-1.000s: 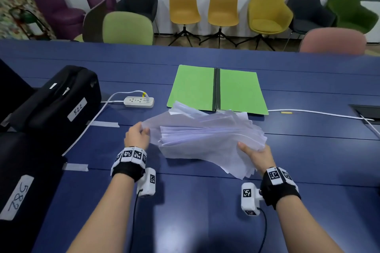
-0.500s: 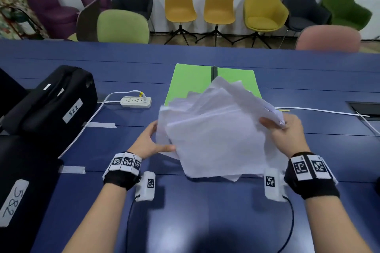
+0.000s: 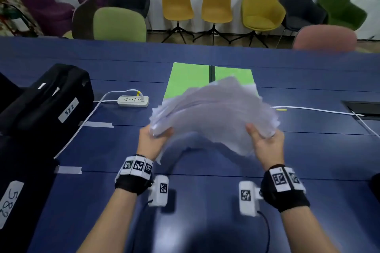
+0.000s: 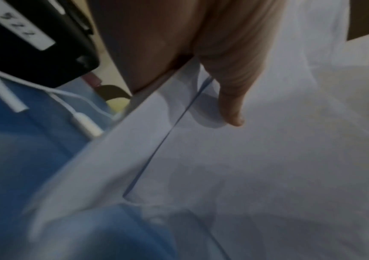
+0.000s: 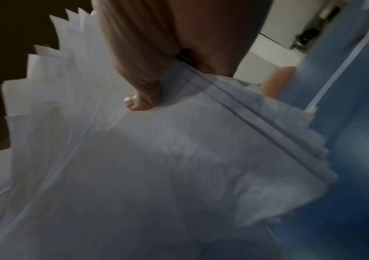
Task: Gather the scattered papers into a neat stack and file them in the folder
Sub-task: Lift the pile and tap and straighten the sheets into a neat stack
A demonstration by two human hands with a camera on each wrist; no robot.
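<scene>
Blue table (image 3: 205, 201) fills most of the head view. Row of chairs (image 3: 176, 2) beyond its far edge: purple, black, green, yellow, pink.

Landmark = green folder (image 3: 185, 80), lying open and flat on the table, dark spine down the middle.

2 black cases left of the folder: one (image 3: 47, 96) with a white label reading 522, the other (image 3: 18, 201) nearer the camera at the left edge, label reads 582.

Paper stack (image 3: 213, 113) is held up off the table, just in front of the folder and covering its near edge plus most of the right leaf. Stack sags in the middle; sheets fanned and uneven, edges not squared. Motion blur on it.

Left hand (image 3: 152, 139) grips the stack's left edge, thumb on the near face, fingers hidden behind. Left wrist view: thumb (image 4: 230, 98) pressed flat on the top sheet (image 4: 268, 176).

Right hand (image 3: 267, 141) grips the stack's right edge the same way. Right wrist view: thumb (image 5: 141, 98) on the paper (image 5: 156, 176), staggered sheet corners stick out past it, 1 fingertip (image 5: 277, 82) shows behind the far edge.

White power strip (image 3: 133, 101) left of the folder, between it and the 522 case, yellow-tipped plug in it, cord running off to the left. White cable (image 3: 312, 110) right of the folder, heading to a dark floor-box opening (image 3: 364, 108) in the table.

2 strips of tape (image 3: 96, 124) on the table, left of the folder and nearer the camera.
</scene>
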